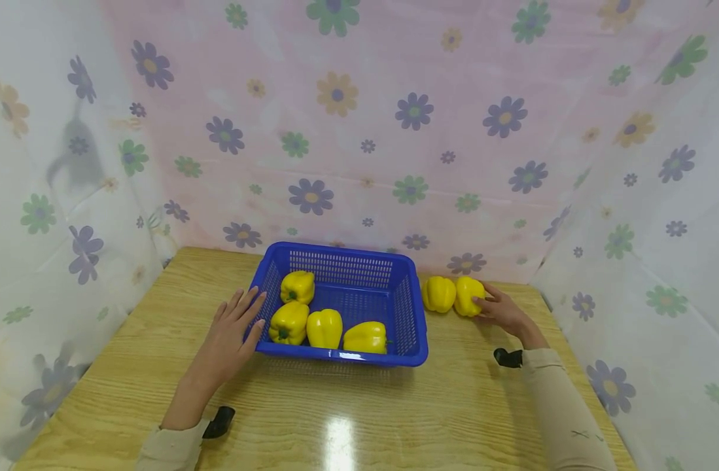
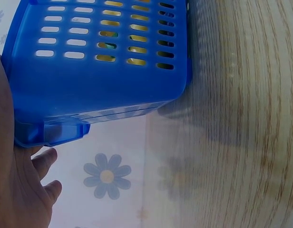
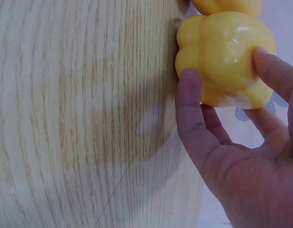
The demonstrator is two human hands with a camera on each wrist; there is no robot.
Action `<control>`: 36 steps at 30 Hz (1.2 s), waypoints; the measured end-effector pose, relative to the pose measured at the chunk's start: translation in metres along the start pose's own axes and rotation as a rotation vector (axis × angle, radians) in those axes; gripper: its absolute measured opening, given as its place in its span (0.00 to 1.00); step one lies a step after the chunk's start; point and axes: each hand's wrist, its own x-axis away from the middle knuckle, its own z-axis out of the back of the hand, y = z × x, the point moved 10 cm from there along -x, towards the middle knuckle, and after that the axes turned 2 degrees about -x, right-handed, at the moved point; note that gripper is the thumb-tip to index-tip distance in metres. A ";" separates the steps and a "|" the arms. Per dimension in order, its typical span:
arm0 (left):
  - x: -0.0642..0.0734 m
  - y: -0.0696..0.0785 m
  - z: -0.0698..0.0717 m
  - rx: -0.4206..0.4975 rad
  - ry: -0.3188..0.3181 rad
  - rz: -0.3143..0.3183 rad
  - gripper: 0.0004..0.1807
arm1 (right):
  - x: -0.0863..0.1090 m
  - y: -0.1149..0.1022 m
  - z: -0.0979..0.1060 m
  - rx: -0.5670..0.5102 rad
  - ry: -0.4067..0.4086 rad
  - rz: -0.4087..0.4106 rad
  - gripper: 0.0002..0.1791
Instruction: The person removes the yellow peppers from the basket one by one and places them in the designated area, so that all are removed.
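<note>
A blue slotted plastic basket [image 1: 343,249] stands on the wooden table with several yellow bell peppers [image 1: 325,328] inside, mostly along its left and near sides. My left hand [image 1: 226,340] rests on the basket's left rim, its fingers extended along the edge; the left wrist view has it beside the outer wall [image 2: 99,80]. Right of the basket, two more yellow bell peppers lie side by side. My right hand [image 1: 503,311] has its thumb and fingers around the outer bell pepper [image 3: 232,57]. The inner bell pepper [image 1: 438,294] sits between that one and the basket.
Wood-grain table [image 1: 288,425] runs in front of the basket and to both sides. Flower-printed cloth [image 1: 368,196] hangs behind the table and along its left and right. A black wrist piece [image 1: 220,422] shows at the left cuff, another [image 1: 508,358] at the right.
</note>
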 end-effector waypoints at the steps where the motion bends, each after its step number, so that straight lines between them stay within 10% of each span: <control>1: 0.000 0.000 0.000 -0.001 -0.001 0.000 0.30 | 0.000 0.000 0.000 0.001 0.000 0.001 0.43; 17: 0.001 0.003 0.002 -0.009 -0.001 0.001 0.29 | 0.011 -0.010 0.013 0.146 0.066 0.040 0.44; 36: 0.000 0.003 0.003 0.005 -0.002 0.006 0.29 | 0.047 -0.107 -0.021 0.448 0.224 0.068 0.43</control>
